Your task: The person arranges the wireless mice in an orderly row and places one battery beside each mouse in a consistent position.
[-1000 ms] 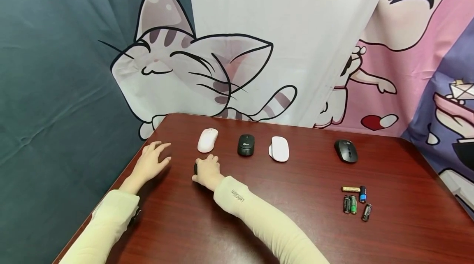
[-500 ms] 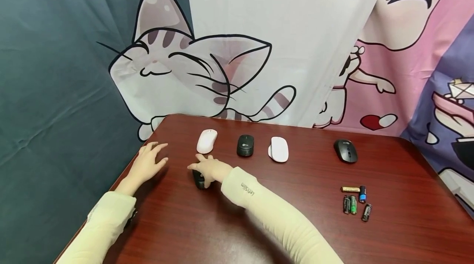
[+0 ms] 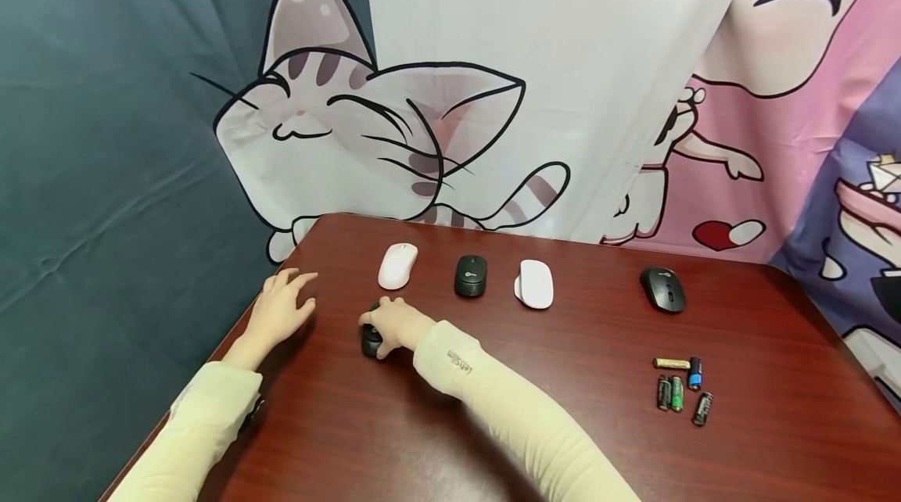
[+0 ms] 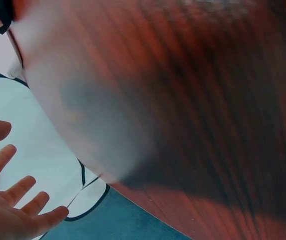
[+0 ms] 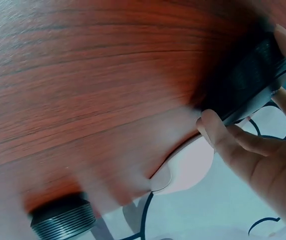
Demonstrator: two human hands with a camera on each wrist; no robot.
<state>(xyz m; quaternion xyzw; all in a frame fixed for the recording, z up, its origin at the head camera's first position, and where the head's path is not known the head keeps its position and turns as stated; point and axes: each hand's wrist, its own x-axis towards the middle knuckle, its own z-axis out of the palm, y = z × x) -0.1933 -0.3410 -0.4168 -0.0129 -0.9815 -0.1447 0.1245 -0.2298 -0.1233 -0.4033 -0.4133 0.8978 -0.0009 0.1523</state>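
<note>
My right hand (image 3: 400,322) holds a black computer mouse (image 3: 370,342) at the left of the table, with the palm side covering part of it. Fingers and thumb grip the black mouse's sides in the right wrist view, where the mouse (image 5: 253,75) looks dark and blurred. My left hand (image 3: 277,313) hovers over the table's left edge, fingers spread and holding nothing; the left wrist view also shows that hand (image 4: 12,200) with its fingers apart. Just beyond the right hand lies a white mouse (image 3: 397,266).
Along the back of the brown table (image 3: 324,416) sit a black mouse (image 3: 470,276), a white mouse (image 3: 536,285) and, further right, another black mouse (image 3: 663,289). Several loose batteries (image 3: 677,392) lie at the right. A printed curtain (image 3: 436,17) hangs behind.
My right hand has turned on the black mouse, which was mostly hidden under it and now shows more on its near side. The left hand stays nearly still; the head view has shifted slightly.
</note>
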